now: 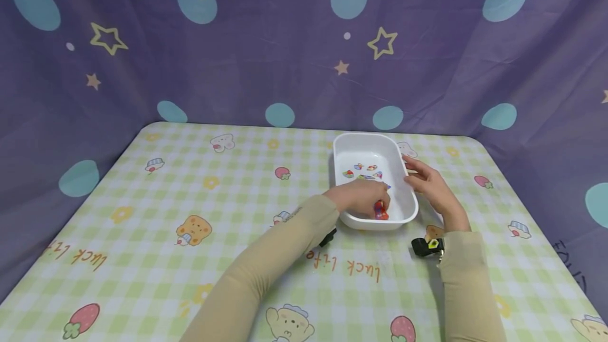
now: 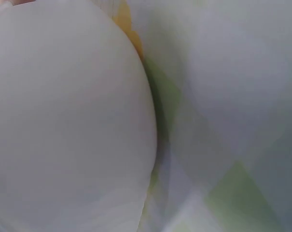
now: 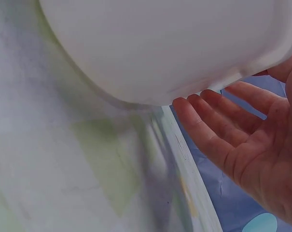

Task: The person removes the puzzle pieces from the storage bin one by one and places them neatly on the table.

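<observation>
Sleeve, left (image 1: 285,247): slants forward and rightward over the cloth, forearm low, wrist just past the near-left rim.
Left hand (image 1: 360,198): inside the tray, knuckles up, fingers bent down at the red-and-blue piece — pinch or mere touch, cannot tell.
Tray (image 1: 375,149): white, on the tablecloth (image 1: 247,189); judged light, stiff plastic, apt to slide if nudged. Best hold: rim or long side wall.
Loose pieces (image 1: 349,174): small, coloured, spread on the tray floor beyond the left hand; look flat and light, probably stiff, slippery on that smooth base. Take by opposite edges, fingertip and thumb.
Red-and-blue piece (image 1: 381,211): near end of tray, at the left fingers; likely light as well — edge pinch suits it.
Right hand (image 1: 431,186): outside the right wall, fingers extended and relaxed, tips against the tray, not wrapped round it; forearm points forward.
</observation>
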Motion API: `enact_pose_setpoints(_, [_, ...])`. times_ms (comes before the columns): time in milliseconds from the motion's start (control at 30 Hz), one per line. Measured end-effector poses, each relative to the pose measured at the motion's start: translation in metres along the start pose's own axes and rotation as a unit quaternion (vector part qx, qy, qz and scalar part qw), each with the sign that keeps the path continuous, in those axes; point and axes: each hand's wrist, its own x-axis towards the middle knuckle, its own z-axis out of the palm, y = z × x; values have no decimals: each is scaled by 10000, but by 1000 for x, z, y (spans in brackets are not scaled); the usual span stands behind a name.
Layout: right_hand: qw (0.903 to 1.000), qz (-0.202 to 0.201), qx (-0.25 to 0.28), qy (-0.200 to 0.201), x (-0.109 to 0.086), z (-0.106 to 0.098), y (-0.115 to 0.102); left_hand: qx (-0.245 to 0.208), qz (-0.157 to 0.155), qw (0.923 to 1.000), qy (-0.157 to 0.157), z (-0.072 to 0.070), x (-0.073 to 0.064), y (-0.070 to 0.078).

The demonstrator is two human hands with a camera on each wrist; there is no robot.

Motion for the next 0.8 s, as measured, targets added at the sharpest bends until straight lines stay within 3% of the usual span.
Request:
enact_pose_setpoints(133, [10000,12,16,25,0,1,0,-87,-207,9997,94,0,-2,-1])
enact_pose_setpoints(500, [10000,14,-53,77,-1,2,3,-17,-296,9992,252,3,-1,-1])
enact_pose_setpoints(800, [9999,69,-115,76,-2,2,2,-319,-257,9986,329,-8,-11,-9])
